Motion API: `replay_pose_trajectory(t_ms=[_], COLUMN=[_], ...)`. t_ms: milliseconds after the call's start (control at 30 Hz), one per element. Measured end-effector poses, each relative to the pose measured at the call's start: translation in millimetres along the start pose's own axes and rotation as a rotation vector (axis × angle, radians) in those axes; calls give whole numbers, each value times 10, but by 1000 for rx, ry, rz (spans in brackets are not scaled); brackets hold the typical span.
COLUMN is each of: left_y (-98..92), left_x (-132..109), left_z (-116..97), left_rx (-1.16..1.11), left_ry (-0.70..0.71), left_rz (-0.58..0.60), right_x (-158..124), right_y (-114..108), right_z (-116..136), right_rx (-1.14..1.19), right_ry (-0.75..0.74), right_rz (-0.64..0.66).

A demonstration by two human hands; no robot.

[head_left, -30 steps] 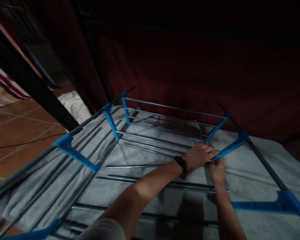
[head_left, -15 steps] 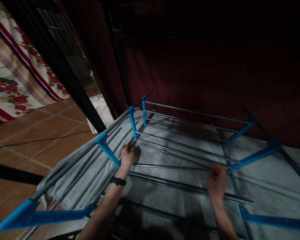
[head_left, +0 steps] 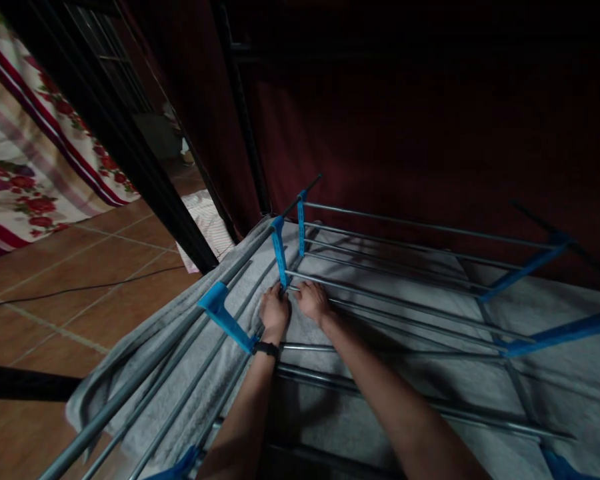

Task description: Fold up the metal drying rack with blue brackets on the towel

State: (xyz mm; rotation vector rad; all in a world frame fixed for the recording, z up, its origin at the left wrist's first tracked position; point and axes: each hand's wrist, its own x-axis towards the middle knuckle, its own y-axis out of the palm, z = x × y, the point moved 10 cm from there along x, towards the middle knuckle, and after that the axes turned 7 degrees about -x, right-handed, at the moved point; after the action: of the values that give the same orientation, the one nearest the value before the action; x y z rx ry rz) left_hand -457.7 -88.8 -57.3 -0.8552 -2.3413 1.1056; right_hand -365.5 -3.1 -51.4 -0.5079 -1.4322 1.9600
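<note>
A rack of grey metal rods and blue plastic brackets lies across a grey blanket [head_left: 420, 270]. My left hand [head_left: 274, 309], with a dark band on its wrist, is closed at the lower end of a blue bracket [head_left: 279, 250]. Close beside it, my right hand [head_left: 311, 301] has its fingers curled round a thin metal rod [head_left: 293, 288], near the end by that bracket. The exact joint between rod and bracket is partly hidden by my fingers. Nearer to me, another blue bracket [head_left: 225, 319] stands just left of my left wrist.
Several loose-looking rods [head_left: 500, 423] lie below my forearms. Blue brackets [head_left: 565, 333] stand at the rack's right end. Dark metal posts [head_left: 130, 153] rise at left. Beyond are a tiled floor [head_left: 125, 313] with a black cable, a floral cloth [head_left: 35, 160] and a dark red curtain [head_left: 405, 140].
My right hand has moved left from the rack's right side to beside my left hand, now at the rod's left end. My left hand has shifted slightly up to the bracket. The view has swung slightly.
</note>
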Motion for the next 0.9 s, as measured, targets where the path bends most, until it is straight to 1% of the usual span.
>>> replay_pose_trajectory(t_ms=[100,267,433,533,700,900], left_y=[9,2,-16,-21,-21,-29], left_x=[-1,-18,-25,-18,-22,-25], left_z=[2,-30,-33,-16,6,-18], left_rx=[41,49,23,19,16,40], left_ry=[-9,-23,-56,-71,-99,-97], left_rz=[-21,-24,-23,-54,-88,-90], right_x=[131,173,151,146,163,168], right_y=[105,97,61,61,91,79], right_z=[83,105,108,95,88,49], right_rx=[-37,-71,-66,-36,56,82], right_ry=[-4,-56,-57,-57,-96,-63], right_rz=[56,61,29,15,-4,-23])
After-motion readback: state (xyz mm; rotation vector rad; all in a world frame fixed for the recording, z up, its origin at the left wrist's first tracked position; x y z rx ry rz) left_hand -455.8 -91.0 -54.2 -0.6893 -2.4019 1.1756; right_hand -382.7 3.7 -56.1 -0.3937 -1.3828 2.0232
